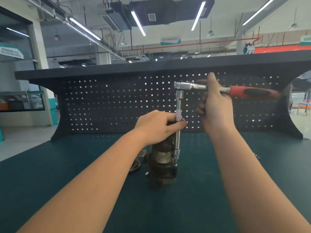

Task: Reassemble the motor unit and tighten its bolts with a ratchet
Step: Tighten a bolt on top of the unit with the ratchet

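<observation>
The dark, worn motor unit (162,163) stands upright on the green bench top (67,174). A long chrome extension bar (178,115) rises vertically from a socket seated on a bolt at the motor's right side. My left hand (156,126) rests on top of the motor and pinches the bar's knurled part. The ratchet (193,86) sits on top of the bar, its red and black handle pointing right. My right hand (214,105) grips the ratchet's shaft just left of the handle.
A dark pegboard back panel (117,105) with a shelf above it closes off the bench's far side. A round metal part (135,165) lies just left of the motor. A small bolt (147,173) sticks out at the motor's lower left.
</observation>
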`<state>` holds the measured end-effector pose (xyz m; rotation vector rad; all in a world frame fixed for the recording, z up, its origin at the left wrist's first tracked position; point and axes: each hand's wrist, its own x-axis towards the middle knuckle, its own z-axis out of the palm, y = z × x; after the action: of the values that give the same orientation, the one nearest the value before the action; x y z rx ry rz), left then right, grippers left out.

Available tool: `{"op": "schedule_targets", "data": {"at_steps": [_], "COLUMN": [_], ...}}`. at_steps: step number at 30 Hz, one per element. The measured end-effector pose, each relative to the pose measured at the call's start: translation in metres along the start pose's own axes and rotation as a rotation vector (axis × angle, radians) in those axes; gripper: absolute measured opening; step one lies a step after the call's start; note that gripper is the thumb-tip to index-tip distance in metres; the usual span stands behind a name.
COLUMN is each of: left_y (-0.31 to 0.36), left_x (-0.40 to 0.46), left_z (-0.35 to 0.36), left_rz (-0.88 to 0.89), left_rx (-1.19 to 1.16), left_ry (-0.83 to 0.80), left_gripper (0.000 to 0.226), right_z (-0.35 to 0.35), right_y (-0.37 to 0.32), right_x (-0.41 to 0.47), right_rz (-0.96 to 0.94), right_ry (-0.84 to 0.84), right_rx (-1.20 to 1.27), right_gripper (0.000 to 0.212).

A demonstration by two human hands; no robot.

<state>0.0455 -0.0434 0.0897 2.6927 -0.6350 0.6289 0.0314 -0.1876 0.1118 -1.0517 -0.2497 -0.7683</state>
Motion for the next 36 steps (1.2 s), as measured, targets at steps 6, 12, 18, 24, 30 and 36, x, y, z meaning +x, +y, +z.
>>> {"op": "schedule_targets", "data": {"at_steps": [6, 12, 18, 24, 30, 36], "left_y": [0.01, 0.004, 0.004, -0.001, -0.008, 0.0], "left_x": [0.001, -0.001, 0.004, 0.005, 0.0, 0.0], "left_z": [-0.003, -0.001, -0.001, 0.003, -0.003, 0.006], "left_rz": [-0.036, 0.023, 0.002, -0.004, -0.015, 0.01], "left_rx": [0.043, 0.03, 0.057, -0.002, -0.023, 0.021], "left_ry": [0.0, 0.042, 0.014, 0.039, 0.018, 0.191], "left_gripper": [0.019, 0.015, 0.031, 0.043, 0.033, 0.061], "right_z": [0.024, 0.041, 0.014, 0.006, 0.029, 0.046], "right_y": [0.005, 0.014, 0.022, 0.02, 0.016, 0.027], "right_x": [-0.034, -0.052, -0.026, -0.008, -0.037, -0.061], "right_rz": [-0.607, -0.959, -0.752, -0.138, -0.538, -0.971], "right_ry": [-0.012, -0.109, -0.159, -0.097, -0.106, 0.03], "right_rx": [-0.289, -0.772, -0.279, 0.154, 0.028, -0.669], "right_gripper": [0.013, 0.017, 0.005, 0.018, 0.021, 0.023]}}
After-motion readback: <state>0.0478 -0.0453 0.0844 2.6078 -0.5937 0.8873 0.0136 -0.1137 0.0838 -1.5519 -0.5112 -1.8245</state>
